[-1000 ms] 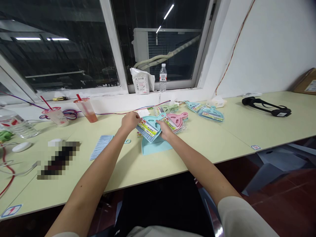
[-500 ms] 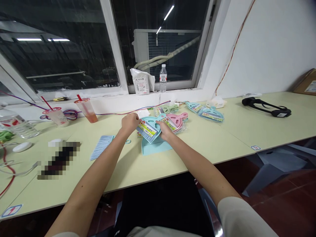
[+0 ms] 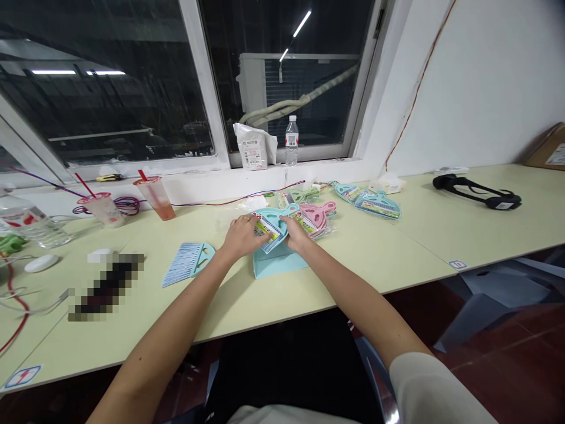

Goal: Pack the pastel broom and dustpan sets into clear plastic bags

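Note:
Between my hands is a light-blue dustpan-and-brush set (image 3: 278, 226) with a colourful label, tilted toward me. My left hand (image 3: 244, 237) grips its left side, thumb across the label. My right hand (image 3: 295, 234) is closed around its right side near the handle. Beneath the set, a light-blue dustpan (image 3: 280, 266) lies on the table. A loose blue hand brush (image 3: 189, 261) lies left of my left hand, bristles pointing left. Just behind my right hand are pink dustpan sets (image 3: 318, 217) in clear plastic.
Blue packaged sets (image 3: 378, 205) lie at the back right, near a black strapped device (image 3: 477, 191). Two drink cups (image 3: 155, 197) with red straws stand at the back left, close to a large bottle (image 3: 30, 219). A water bottle (image 3: 291, 141) stands on the sill.
My left hand has shifted from a pinch at the set's upper left edge to a wider grip with the thumb over the label. The loose brush's handle is now uncovered.

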`<state>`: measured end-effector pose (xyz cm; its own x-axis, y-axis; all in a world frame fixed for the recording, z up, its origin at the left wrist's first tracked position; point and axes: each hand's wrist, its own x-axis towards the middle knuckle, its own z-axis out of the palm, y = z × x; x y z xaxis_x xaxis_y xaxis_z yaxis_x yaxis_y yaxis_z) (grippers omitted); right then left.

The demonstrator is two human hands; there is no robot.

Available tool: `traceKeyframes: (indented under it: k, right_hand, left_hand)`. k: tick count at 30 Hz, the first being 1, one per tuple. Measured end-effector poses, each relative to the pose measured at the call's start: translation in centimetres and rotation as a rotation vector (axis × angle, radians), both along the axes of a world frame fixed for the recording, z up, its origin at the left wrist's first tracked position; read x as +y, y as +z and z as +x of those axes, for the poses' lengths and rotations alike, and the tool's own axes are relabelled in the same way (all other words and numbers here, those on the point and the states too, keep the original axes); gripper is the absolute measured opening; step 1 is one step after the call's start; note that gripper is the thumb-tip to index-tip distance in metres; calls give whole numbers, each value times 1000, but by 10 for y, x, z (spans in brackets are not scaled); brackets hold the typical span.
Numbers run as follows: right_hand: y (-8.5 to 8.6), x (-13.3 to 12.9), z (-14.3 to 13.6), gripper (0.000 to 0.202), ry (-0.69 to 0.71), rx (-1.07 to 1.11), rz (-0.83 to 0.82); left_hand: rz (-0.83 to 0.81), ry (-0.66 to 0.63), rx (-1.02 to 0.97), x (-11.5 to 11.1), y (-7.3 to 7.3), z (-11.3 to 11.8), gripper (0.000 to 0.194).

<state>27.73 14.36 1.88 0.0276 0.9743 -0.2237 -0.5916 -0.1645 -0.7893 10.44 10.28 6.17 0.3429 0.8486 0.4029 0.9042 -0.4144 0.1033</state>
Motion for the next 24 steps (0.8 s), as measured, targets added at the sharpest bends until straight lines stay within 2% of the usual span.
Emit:
traceKeyframes:
  k: [12, 17, 21, 23, 24]
  right_hand:
    - [4, -5, -4, 6, -6, 19, 20]
    - [4, -5, -3, 7, -9, -5, -8]
    - [5, -6, -2, 6, -19, 51, 6]
    - [6, -8, -3, 5, -16, 108, 15]
    - [7, -9, -5, 5, -11, 140, 21]
  left_hand:
    - [-73, -63, -39, -1, -5, -1, 63]
    - [-59, -85, -114, -1, 1, -6, 60]
    - [35, -55, -358, 4, 9, -23, 45]
    - [-10, 15, -612, 9, 10, -33, 37]
    - [-94, 47, -777, 10, 9, -38, 35]
